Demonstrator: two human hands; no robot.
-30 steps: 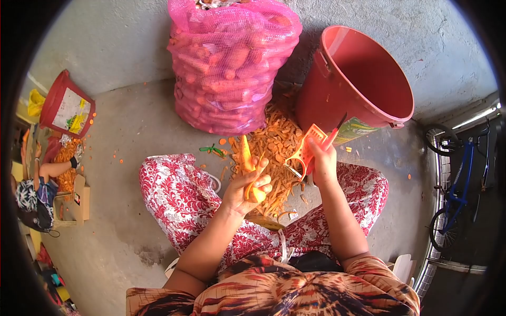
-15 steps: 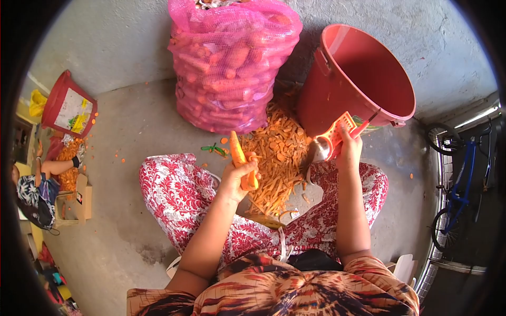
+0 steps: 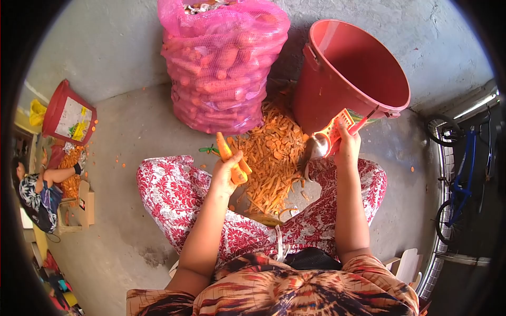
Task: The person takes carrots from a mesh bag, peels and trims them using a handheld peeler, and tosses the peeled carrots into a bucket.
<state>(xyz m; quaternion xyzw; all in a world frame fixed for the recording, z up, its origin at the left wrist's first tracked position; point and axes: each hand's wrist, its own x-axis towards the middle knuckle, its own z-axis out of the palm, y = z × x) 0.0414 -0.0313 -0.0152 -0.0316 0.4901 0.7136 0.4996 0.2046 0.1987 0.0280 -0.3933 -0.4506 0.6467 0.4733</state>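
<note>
A peeled carrot (image 3: 225, 151) stands tilted in my left hand (image 3: 225, 179), its narrow end pointing up and away; my fingers are closed around it. My right hand (image 3: 348, 147) grips an orange plastic peeler (image 3: 333, 131) with a slotted, perforated body. A thin red piece with a dark tip sticks out beside that tool; I cannot tell whether it is a separate thing. Between my legs lies a heap of carrot peelings (image 3: 274, 152), with round slices among them. Just past my left hand is a small green piece (image 3: 208, 150) on the floor.
A pink mesh sack (image 3: 216, 79) full of carrots stands ahead, beside a large red bucket (image 3: 327, 89). At far left, a person (image 3: 39, 184) sits near another red bucket (image 3: 68, 116), peelings and a cardboard box (image 3: 86, 203). A blue bicycle (image 3: 464, 174) is at right.
My left hand has moved slightly left and nearer to me with the carrot, which leans more to the left. My right hand has barely moved. The whole view has shifted a little.
</note>
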